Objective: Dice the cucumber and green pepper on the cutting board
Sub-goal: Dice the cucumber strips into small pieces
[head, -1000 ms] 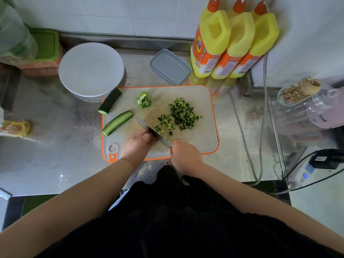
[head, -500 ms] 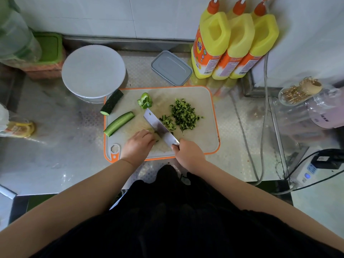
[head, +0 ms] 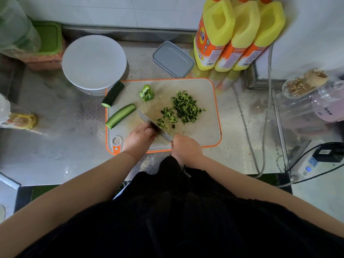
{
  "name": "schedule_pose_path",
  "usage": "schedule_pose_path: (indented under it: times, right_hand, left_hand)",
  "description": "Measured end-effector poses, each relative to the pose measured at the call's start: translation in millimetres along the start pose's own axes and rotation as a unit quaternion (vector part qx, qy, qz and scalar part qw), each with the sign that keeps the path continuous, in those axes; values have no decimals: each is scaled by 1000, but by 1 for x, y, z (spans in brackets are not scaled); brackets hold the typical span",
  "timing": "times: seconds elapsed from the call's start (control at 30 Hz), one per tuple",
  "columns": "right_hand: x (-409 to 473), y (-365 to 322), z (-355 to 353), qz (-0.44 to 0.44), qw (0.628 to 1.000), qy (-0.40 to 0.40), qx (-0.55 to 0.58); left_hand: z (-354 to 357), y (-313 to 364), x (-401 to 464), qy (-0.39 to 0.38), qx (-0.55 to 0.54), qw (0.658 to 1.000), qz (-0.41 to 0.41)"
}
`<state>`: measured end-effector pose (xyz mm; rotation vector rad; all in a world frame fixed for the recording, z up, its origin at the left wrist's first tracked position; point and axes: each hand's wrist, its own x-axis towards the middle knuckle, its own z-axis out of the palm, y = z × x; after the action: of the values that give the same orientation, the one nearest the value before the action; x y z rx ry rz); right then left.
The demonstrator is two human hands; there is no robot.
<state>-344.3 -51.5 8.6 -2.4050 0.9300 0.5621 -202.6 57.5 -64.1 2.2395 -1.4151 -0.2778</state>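
Dark-green halved cucumber length [head: 120, 116] lay at the left of the orange-rimmed white cutting board [head: 204, 131]. Left hand [head: 138, 137] curled, pinning strips; right hand [head: 186, 147] gripped the steel cleaver [head: 154, 125]. Wet flesh likely slippery: hold skin-side.

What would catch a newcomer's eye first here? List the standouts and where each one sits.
The three yellow bottles against the back wall at the right stand out most. Next comes the orange-rimmed cutting board at the centre, with a pile of diced cucumber on it. At its near edge the right hand grips a knife, while the left hand rests beside the blade.
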Motion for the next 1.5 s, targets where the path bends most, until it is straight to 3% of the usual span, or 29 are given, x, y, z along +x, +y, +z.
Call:
schedule_pose_path:
  times: [0.33,0.67,0.93,1.2,1.37,1.5]
  right_hand:
    - [15,14,1,79,990,-12,117]
    - [-3,2,-8,-8,999,6,44]
    - [5,0,4,15,999,-24,26]
    - [13,13,1,78,990,-12,120]
    - [5,10,-4,32,996,11,80]
    - [-1,1,-4,-8,999,9,49]
  left_hand:
    - [3,-6,-1,35,3,998,46]
    - [1,-7,-3,29,-13,999,31]
    - [4,-9,-3,13,-14,1000,11]
    - [4,-9,-2,42,4,998,35]
    - [1,-12,-10,52,-10,999,10]
    - [-1,-13,-12,14,-6,1000,12]
